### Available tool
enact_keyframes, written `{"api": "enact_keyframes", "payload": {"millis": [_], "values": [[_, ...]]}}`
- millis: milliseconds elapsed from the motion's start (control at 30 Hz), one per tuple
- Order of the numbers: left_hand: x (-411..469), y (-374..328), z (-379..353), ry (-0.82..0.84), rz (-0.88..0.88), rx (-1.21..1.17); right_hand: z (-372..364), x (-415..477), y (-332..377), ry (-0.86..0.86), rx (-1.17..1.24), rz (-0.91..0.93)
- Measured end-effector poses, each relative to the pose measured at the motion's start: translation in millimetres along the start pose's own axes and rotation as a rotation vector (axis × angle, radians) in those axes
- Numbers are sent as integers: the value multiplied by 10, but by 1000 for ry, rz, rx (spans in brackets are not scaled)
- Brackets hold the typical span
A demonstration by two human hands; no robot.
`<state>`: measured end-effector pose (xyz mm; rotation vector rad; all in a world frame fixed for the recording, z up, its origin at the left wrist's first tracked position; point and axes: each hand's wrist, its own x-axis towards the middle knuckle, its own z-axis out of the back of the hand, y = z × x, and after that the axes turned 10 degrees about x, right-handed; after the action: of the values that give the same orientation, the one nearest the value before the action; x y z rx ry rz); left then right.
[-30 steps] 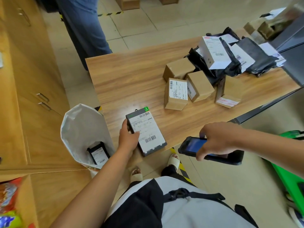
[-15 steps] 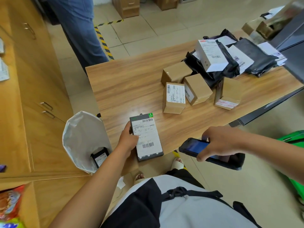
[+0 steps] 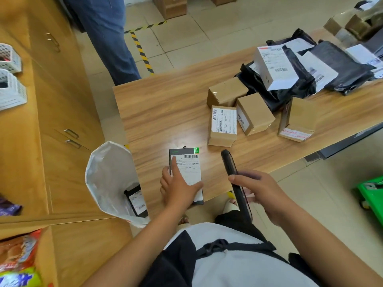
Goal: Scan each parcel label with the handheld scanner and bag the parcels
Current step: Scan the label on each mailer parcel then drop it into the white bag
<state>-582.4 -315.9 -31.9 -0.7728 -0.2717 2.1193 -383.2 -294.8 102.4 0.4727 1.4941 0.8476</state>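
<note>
A flat dark parcel with a white barcode label lies at the table's near edge. My left hand holds it, index finger and thumb lying on the label, the other fingers round its left edge. Just to the right, my right hand grips the black handheld scanner, seen edge-on, its tip aimed forward beside the parcel. A pale patch of light falls on the parcel's top end. Left of the table an open white bag holds one dark labelled parcel.
Three small cardboard boxes and a fourth one stand mid-table, with black poly mailers and a white box behind. A person in jeans stands at the far table corner. Wooden cabinets run along the left; a green crate sits right.
My right hand swung the scanner left and turned it edge-on beside the parcel. My left hand slid from the parcel's edge onto its label. The parcel straightened.
</note>
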Motion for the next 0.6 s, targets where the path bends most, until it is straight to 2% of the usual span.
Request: {"api": "enact_keyframes", "payload": {"millis": [133,433,600], "values": [[-67,60,-220,-16,17,202,27,33,-65,-12,88,36],[-67,106,-89,42,105,263,-20,173,-40,-3,126,35],[-34,261,162,91,174,199,-134,245,27,49,97,22]]}}
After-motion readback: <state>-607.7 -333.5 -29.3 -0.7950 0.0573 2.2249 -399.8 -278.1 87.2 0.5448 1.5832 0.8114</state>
